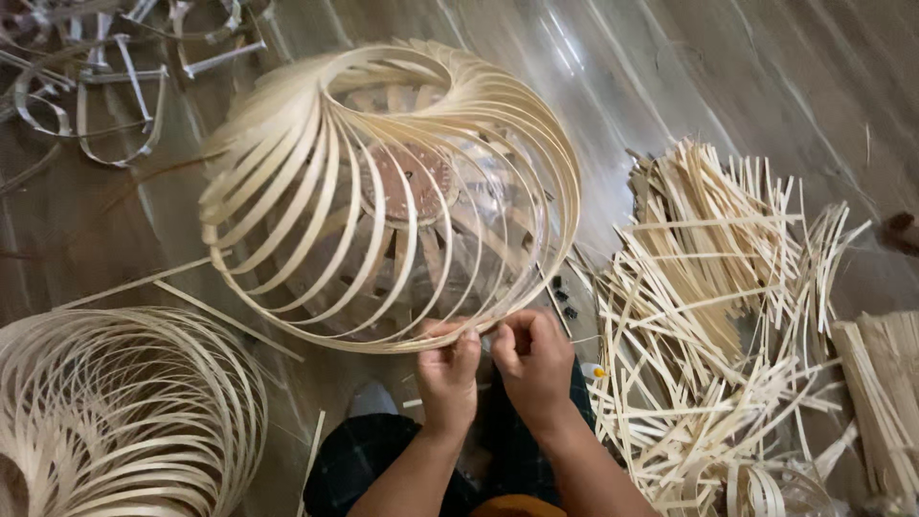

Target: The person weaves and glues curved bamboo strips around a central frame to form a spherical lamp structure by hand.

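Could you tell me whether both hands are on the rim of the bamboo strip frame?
Yes, the left hand and right hand both pinch the frame at its near rim.

This looks like a craft workshop for bamboo weaving, worked on a glossy dark wood-grain floor (728, 67). A heap of loose pale bamboo strips (718, 335) covers its right edge. A half-built round lampshade frame of bent pale strips (392, 191) sits mid-floor, a finished coiled one (124, 412) at the lower left corner.

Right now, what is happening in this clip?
A person seated on the floor works on a round cage of bent pale wooden strips. Both hands meet at its near rim: the left hand and the right hand pinch the strips there. A loose heap of cut strips lies to the right, and a second strip cage sits to the lower left.
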